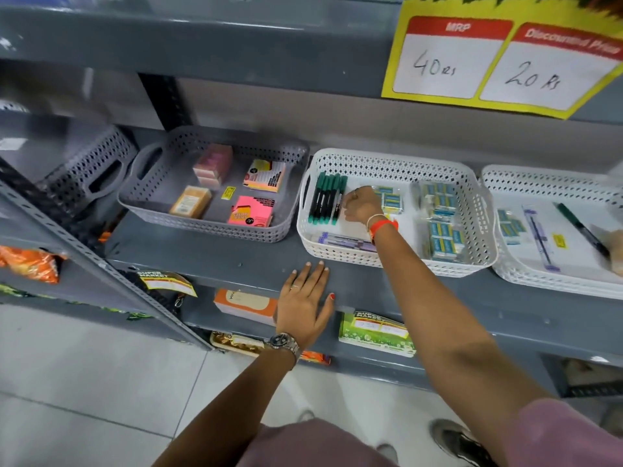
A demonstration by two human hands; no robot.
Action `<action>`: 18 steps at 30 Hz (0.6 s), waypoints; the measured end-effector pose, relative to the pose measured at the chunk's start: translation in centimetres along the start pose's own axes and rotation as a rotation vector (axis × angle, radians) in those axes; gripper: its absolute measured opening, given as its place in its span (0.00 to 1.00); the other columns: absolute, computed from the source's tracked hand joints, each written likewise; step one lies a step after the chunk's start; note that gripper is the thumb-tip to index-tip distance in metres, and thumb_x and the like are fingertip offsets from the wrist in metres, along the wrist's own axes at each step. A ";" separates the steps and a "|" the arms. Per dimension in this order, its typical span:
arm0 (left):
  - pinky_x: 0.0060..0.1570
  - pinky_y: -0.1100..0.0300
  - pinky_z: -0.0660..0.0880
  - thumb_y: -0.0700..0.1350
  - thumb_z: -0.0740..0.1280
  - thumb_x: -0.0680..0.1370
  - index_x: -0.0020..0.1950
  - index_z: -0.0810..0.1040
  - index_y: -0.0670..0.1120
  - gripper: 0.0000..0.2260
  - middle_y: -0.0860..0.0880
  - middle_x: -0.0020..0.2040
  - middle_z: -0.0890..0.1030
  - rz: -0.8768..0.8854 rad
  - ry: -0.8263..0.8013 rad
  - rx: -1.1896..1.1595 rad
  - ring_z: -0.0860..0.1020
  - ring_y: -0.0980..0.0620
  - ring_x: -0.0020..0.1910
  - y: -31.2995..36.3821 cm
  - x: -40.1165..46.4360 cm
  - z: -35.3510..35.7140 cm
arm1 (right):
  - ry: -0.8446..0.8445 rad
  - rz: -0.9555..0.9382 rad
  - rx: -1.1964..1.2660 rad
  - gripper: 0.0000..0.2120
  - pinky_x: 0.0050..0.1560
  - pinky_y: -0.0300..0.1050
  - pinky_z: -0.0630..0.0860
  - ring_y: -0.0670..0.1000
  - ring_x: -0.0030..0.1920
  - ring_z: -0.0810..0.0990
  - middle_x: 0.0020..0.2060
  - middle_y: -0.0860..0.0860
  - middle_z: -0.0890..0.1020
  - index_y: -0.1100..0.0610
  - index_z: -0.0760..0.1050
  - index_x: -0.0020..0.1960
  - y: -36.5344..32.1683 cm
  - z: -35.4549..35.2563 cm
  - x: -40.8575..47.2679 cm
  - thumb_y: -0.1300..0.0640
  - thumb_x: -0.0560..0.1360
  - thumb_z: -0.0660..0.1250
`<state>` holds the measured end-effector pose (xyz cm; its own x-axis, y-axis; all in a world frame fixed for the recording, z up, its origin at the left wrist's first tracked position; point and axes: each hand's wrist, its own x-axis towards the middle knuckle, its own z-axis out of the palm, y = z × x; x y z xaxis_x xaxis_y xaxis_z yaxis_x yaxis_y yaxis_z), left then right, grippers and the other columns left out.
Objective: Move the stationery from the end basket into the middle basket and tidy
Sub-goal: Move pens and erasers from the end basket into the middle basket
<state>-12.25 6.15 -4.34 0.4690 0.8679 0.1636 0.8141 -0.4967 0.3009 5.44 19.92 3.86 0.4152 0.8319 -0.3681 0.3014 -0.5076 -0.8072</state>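
Note:
Three baskets stand in a row on a grey shelf. In the middle white basket (397,262) lie a row of green-capped markers (327,198), several blue eraser packs (441,227) and a purple pen pack (344,242). My right hand (360,205) is inside this basket, fingers touching the rightmost marker; whether it grips it I cannot tell. The end white basket (539,281) on the right holds a green marker (583,230), a purple pen pack (539,237), eraser packs (510,225) and a yellow tag. My left hand (305,303) rests flat and open on the shelf edge.
A grey basket (205,224) on the left holds sticky-note pads and small boxes. A yellow price sign (499,59) hangs from the shelf above. Lower shelves carry packets and paper price tags. A slanted metal rack post (101,261) stands at left. White tiled floor is below.

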 end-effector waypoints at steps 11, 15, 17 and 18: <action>0.69 0.51 0.54 0.55 0.50 0.78 0.66 0.74 0.43 0.25 0.45 0.65 0.76 -0.076 0.040 0.005 0.72 0.43 0.66 6.0 -0.4 1.2 | 0.581 -0.399 -0.239 0.17 0.61 0.46 0.75 0.59 0.57 0.81 0.53 0.63 0.84 0.63 0.81 0.54 5.3 -16.3 -4.5 0.69 0.70 0.60; 0.70 0.55 0.46 0.52 0.52 0.77 0.65 0.74 0.43 0.23 0.45 0.65 0.76 -0.063 0.043 0.019 0.72 0.41 0.65 8.9 0.0 2.2 | 0.686 -0.296 -0.370 0.18 0.59 0.50 0.74 0.63 0.57 0.80 0.54 0.65 0.83 0.66 0.80 0.55 10.0 -23.1 -4.6 0.70 0.68 0.59; 0.71 0.55 0.46 0.54 0.47 0.79 0.66 0.73 0.43 0.25 0.45 0.66 0.75 -0.071 0.015 0.032 0.72 0.42 0.66 10.4 0.2 2.7 | 0.660 -0.220 -0.473 0.17 0.59 0.49 0.74 0.63 0.59 0.78 0.57 0.65 0.81 0.66 0.78 0.57 12.3 -25.7 -4.4 0.70 0.70 0.59; 0.71 0.54 0.47 0.54 0.46 0.80 0.66 0.73 0.42 0.26 0.45 0.66 0.75 -0.079 0.005 0.040 0.72 0.42 0.66 11.1 0.4 3.0 | 0.645 -0.183 -0.500 0.16 0.59 0.49 0.74 0.63 0.60 0.78 0.57 0.66 0.80 0.67 0.77 0.57 13.2 -26.8 -4.1 0.69 0.72 0.59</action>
<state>-2.03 0.94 -3.77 0.4007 0.9046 0.1456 0.8617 -0.4260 0.2757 30.68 3.78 7.07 0.6869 0.6964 0.2079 0.6939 -0.5434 -0.4724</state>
